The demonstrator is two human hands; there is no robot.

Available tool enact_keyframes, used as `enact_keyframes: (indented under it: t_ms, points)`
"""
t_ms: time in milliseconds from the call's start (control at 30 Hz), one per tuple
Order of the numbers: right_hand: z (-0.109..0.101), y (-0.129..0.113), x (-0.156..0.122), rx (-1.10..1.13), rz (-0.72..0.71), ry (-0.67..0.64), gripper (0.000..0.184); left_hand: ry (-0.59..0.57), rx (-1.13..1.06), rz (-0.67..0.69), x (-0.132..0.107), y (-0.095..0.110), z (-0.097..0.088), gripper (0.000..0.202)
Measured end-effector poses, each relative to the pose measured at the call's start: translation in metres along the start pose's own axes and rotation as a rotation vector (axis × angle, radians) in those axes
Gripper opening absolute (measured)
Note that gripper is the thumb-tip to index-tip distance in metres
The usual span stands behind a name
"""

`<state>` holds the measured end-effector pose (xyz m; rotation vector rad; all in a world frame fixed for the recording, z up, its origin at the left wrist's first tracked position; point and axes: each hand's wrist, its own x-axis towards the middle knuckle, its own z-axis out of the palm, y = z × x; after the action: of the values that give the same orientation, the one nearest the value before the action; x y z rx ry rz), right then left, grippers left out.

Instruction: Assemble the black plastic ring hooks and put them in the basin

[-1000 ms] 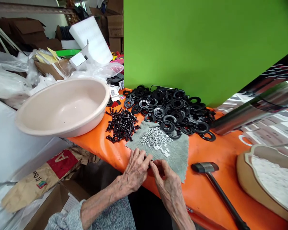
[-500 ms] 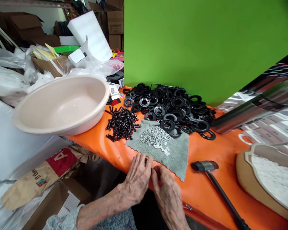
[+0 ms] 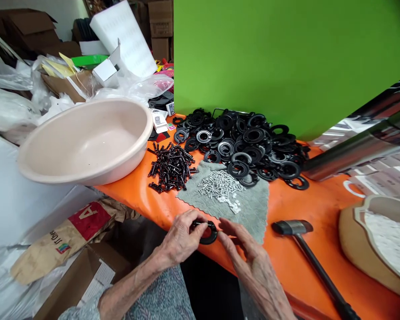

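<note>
Over the front edge of the orange table, my left hand [image 3: 184, 236] pinches a black ring [image 3: 209, 235] between thumb and fingers; part of the ring is hidden behind them. Close to its right side is my right hand [image 3: 245, 249], fingers stretched and apart, with nothing visible in it. Whether its fingertips touch the ring I cannot tell. Beyond the hands lies a grey-green cloth [image 3: 253, 209] bearing a heap of small silver pins [image 3: 222, 184] and a few small white pieces [image 3: 234, 205]. Left of the cloth is a pile of short black rods [image 3: 173, 168].
Many black rings [image 3: 240, 138] are heaped before a green panel [image 3: 286, 58]. A large pale basin [image 3: 86, 142] stands at the left. A black-headed mallet [image 3: 308, 249] lies on the right, beside a tan tub [image 3: 353, 240] with white contents and a shiny metal cylinder [image 3: 346, 146].
My hands have drawn apart; the right has moved right and its fingers have opened. The ring, mostly covered before, now shows in my left hand. The view has shifted slightly.
</note>
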<state>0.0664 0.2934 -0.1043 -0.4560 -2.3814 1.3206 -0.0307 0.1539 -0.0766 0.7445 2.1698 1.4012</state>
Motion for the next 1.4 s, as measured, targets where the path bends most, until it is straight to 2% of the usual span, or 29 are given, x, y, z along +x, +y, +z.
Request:
enact_keyframes:
  t_ms: [100, 200, 333, 467, 567, 633, 700, 767, 833, 900, 1033, 1167, 1300, 1400]
  points:
    - [0.009, -0.01, -0.017, 0.339, 0.198, -0.056, 0.044, -0.02, -0.316, -0.139, -0.004, 0.004, -0.003, 0.017]
    - [0.014, -0.016, -0.024, 0.574, 0.334, -0.088, 0.05, 0.031, -0.462, -0.2, -0.01, 0.011, 0.0, 0.023]
    - [0.015, -0.018, -0.027, 0.688, 0.377, -0.153, 0.055, 0.098, -0.517, -0.232, -0.016, 0.012, 0.006, 0.03]
    - [0.015, -0.018, -0.031, 0.696, 0.447, -0.151, 0.055, 0.095, -0.565, -0.253, -0.02, 0.012, 0.007, 0.035]
    - [0.016, -0.017, -0.034, 0.654, 0.414, -0.144, 0.055, 0.078, -0.596, -0.255, -0.023, 0.012, 0.006, 0.04]
    - [0.016, -0.014, -0.033, 0.561, 0.337, -0.142, 0.052, 0.101, -0.615, -0.255, -0.024, 0.011, 0.006, 0.042]
    - [0.012, -0.009, -0.026, 0.341, 0.202, -0.107, 0.044, 0.133, -0.629, -0.269, -0.024, 0.01, 0.005, 0.045]
    - [0.005, 0.001, -0.014, 0.018, 0.062, 0.014, 0.036, 0.141, -0.629, -0.294, -0.023, 0.009, 0.003, 0.047]
    - [-0.001, 0.014, 0.001, -0.239, -0.013, 0.153, 0.035, 0.128, -0.621, -0.314, -0.022, 0.01, 0.0, 0.049]
    - [-0.005, 0.027, 0.016, -0.354, -0.033, 0.204, 0.034, 0.104, -0.609, -0.32, -0.02, 0.011, -0.004, 0.049]
    - [-0.003, 0.043, 0.033, -0.44, -0.06, 0.189, 0.028, 0.066, -0.571, -0.309, -0.016, 0.01, -0.01, 0.046]
    - [0.001, 0.047, 0.038, -0.464, -0.072, 0.186, 0.025, 0.04, -0.515, -0.297, -0.015, 0.009, -0.013, 0.041]
    - [-0.004, 0.04, 0.036, -0.429, -0.075, 0.176, 0.023, 0.012, -0.493, -0.287, -0.015, 0.012, -0.017, 0.036]
    - [-0.015, 0.022, 0.025, -0.276, -0.04, 0.103, 0.026, -0.029, -0.507, -0.287, -0.014, 0.013, -0.019, 0.035]
